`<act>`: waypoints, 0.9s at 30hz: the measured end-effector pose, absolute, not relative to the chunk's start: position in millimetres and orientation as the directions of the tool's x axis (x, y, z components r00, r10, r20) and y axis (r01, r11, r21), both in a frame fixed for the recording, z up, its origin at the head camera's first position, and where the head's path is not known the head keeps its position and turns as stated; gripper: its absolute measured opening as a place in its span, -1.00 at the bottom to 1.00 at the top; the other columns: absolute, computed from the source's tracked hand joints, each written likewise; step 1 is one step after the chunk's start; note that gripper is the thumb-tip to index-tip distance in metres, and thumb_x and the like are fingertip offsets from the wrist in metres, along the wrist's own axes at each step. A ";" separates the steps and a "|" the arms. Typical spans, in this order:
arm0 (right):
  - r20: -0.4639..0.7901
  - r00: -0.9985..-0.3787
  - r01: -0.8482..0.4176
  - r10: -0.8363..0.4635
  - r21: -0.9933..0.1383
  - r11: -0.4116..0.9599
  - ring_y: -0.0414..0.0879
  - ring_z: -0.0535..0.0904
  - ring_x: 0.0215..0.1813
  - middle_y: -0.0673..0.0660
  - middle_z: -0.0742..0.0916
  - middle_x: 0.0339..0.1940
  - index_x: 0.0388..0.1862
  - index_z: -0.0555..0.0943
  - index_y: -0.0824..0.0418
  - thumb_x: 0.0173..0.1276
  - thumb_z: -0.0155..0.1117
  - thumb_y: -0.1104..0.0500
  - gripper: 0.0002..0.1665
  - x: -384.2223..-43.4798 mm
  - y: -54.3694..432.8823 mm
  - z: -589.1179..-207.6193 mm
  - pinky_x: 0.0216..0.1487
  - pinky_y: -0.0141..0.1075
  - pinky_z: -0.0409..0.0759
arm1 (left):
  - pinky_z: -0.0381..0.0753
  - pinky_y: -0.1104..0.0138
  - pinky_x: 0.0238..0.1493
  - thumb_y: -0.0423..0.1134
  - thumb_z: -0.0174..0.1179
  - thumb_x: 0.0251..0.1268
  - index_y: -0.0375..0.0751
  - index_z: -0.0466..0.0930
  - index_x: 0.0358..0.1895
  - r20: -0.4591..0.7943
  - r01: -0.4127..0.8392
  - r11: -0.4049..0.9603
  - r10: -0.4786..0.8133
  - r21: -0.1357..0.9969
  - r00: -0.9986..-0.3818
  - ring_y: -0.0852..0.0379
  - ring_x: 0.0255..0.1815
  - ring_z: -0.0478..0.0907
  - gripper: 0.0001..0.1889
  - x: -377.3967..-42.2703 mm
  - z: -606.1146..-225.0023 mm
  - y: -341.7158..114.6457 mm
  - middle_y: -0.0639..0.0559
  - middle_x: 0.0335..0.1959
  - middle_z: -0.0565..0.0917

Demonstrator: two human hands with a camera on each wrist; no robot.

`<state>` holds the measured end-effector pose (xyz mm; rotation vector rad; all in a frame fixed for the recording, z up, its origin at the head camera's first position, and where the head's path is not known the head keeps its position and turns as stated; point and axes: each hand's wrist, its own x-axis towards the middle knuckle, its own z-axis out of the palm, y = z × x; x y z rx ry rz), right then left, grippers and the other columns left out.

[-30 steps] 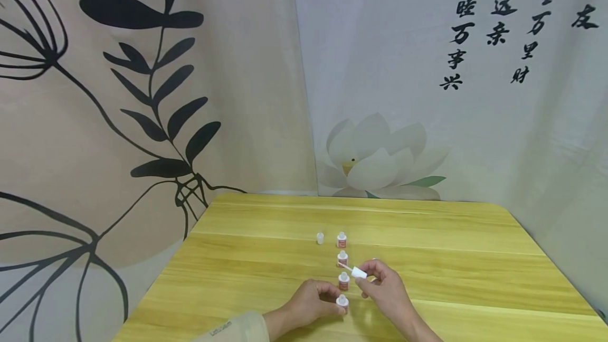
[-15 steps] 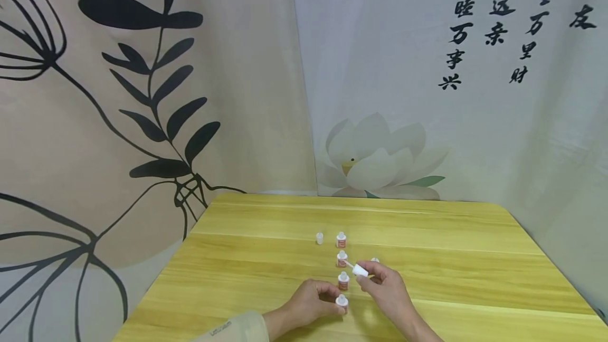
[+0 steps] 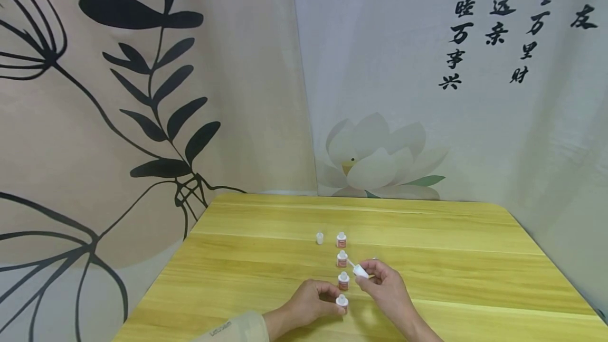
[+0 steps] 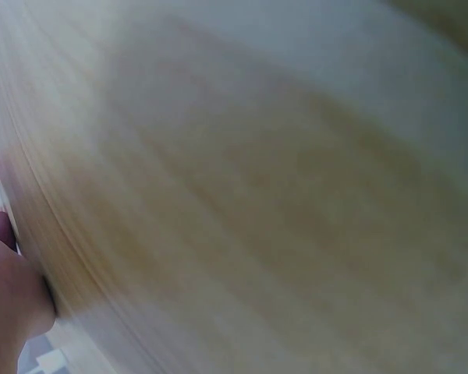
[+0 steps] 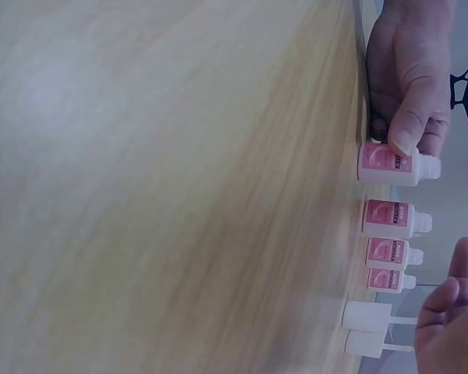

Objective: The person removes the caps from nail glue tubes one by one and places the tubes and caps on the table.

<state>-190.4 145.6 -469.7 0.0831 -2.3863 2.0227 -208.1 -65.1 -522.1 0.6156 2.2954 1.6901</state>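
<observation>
My left hand [image 3: 311, 302] grips the nearest small white bottle [image 3: 342, 304], which has a pink label and an uncapped neck. In the right wrist view the left thumb lies on the label of this bottle [image 5: 386, 164]. My right hand [image 3: 387, 285] pinches a white brush cap [image 3: 361, 271] just right of the row, its thin stem pointing up and left. More uncapped bottles of the same kind stand in line beyond: one close [image 3: 343, 281], one in the middle [image 3: 342, 259] and one farthest [image 3: 341, 240]. The left wrist view shows only part of the left hand [image 4: 12, 304].
A small whitish cap [image 3: 320, 238] stands left of the farthest bottle. Two white brush caps, one upper [image 5: 366, 315] and one lower [image 5: 365, 344], stand stem up near the right hand. The wooden table [image 3: 266, 220] meets printed curtains [image 3: 256, 94] behind.
The brush cap in my right hand has turned, so its stem points more steeply up and reaches less far left. My left hand and the bottles have stayed in place.
</observation>
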 end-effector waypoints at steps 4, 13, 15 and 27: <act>0.034 -0.999 -0.037 -0.020 -0.987 0.159 -0.10 0.56 -0.33 0.11 0.70 -0.27 -0.11 0.64 0.23 0.22 0.45 0.23 -0.73 -190.2 145.9 -468.9 -0.33 -0.35 0.51 | 0.55 0.40 -0.04 -0.28 0.49 0.07 -0.13 0.75 -0.28 0.056 0.190 0.252 0.456 0.949 -0.888 0.27 -0.22 0.64 -0.85 -208.5 -521.6 -65.9 0.20 -0.35 0.75; 0.064 -0.998 -0.063 -0.007 -0.973 0.224 -0.09 0.52 -0.26 0.06 0.65 -0.24 -0.16 0.68 0.17 0.22 0.46 0.23 -0.79 -190.7 145.4 -468.1 -0.37 -0.36 0.48 | 0.53 0.40 -0.02 -0.28 0.50 0.06 -0.12 0.76 -0.29 0.062 0.194 0.254 0.451 0.948 -0.890 0.28 -0.20 0.63 -0.86 -208.6 -521.8 -65.9 0.21 -0.33 0.75; 0.066 -0.998 -0.066 -0.008 -0.973 0.222 -0.09 0.52 -0.25 0.06 0.66 -0.23 -0.11 0.69 0.18 0.22 0.47 0.22 -0.75 -190.7 145.7 -468.7 -0.37 -0.36 0.48 | 0.53 0.41 -0.02 -0.28 0.50 0.06 -0.12 0.76 -0.29 0.061 0.193 0.254 0.449 0.948 -0.892 0.28 -0.20 0.63 -0.85 -208.7 -521.9 -65.8 0.21 -0.34 0.74; 0.066 -0.998 -0.063 0.006 -0.971 0.229 -0.12 0.50 -0.24 0.05 0.65 -0.31 -0.09 0.70 0.20 0.21 0.48 0.22 -0.72 -190.1 146.1 -468.9 -0.36 -0.36 0.48 | 0.53 0.40 -0.04 -0.28 0.50 0.06 -0.11 0.76 -0.29 0.063 0.197 0.257 0.452 0.946 -0.890 0.28 -0.22 0.62 -0.85 -208.6 -521.7 -66.5 0.20 -0.36 0.74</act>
